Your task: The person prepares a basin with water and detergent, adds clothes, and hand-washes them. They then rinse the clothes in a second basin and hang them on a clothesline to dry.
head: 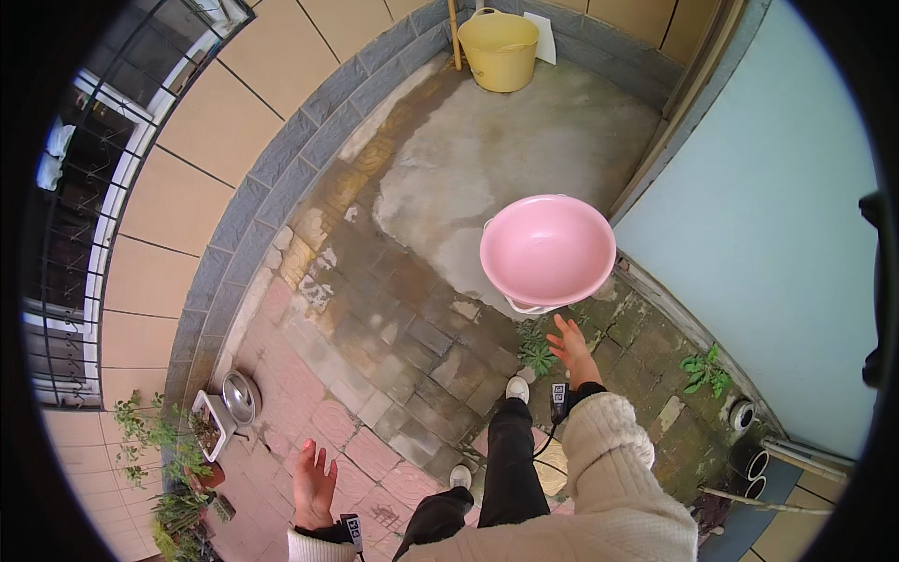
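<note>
A pink plastic basin (pixel 548 249) lies ahead of me, with its inside facing up. Part of a white rim or handle (pixel 532 307) shows under its near edge; what it belongs to is hidden. My right hand (pixel 572 351) reaches toward the basin's near side, fingers spread, holding nothing. A small gap seems to separate its fingertips from the white piece. Off to the left, my left hand (pixel 315 487) hangs over the pink paving with its fingers apart and nothing in it. Each wrist wears a black strap with a small dark device.
A yellow plastic tub (pixel 499 53) stands at the far wall beside a wooden pole (pixel 455 38). Weeds (pixel 537 348) grow near my right hand. A pale blue panel (pixel 758 161) borders the right side. Potted plants (pixel 184 516) and a metal bowl (pixel 241 397) line the left wall.
</note>
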Motion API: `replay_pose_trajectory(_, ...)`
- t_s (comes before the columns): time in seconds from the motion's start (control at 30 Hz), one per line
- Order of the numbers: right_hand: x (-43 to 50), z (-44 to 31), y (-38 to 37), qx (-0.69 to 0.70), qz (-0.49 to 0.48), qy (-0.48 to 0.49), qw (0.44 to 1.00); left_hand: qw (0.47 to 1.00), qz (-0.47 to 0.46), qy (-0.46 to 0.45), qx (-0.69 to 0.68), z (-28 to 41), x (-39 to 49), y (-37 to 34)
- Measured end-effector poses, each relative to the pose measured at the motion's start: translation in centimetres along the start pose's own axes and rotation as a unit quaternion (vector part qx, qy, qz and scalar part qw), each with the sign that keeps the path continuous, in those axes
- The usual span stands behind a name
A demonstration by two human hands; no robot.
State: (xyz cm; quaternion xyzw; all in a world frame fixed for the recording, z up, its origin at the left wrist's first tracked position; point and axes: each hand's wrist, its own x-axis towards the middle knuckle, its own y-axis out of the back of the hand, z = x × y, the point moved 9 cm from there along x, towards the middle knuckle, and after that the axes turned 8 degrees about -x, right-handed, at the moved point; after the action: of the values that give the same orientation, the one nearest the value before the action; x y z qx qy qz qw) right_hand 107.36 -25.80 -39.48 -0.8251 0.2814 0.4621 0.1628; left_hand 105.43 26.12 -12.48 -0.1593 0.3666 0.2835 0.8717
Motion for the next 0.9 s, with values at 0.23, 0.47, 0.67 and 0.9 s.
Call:
replay_pose_trajectory(0.23,9.0,0.2,-1.3,0.118,0.045,-0.149,0.981,0.996,0.086,0.007,0.001,0.3,-0.5,0.2)
replay_pose_trajectory(0.47,5.0,-2.0,0.3,0.198,0.033,-0.140,0.969,1.000,0.011,0.016,0.023,1.0,1.7,-2.9)
replay_pose_trajectory(0.67,-11.2,6.1,8.2,0.270,0.008,-0.075,0.960,0.978,-0.177,0.037,0.106,1.3,5.6,-11.8)
replay_pose_trajectory(0.9,-34.8,27.4,18.1,0.392,0.253,-0.042,0.883,0.862,-0.418,0.130,0.255,-9.2,-1.0,-26.9)
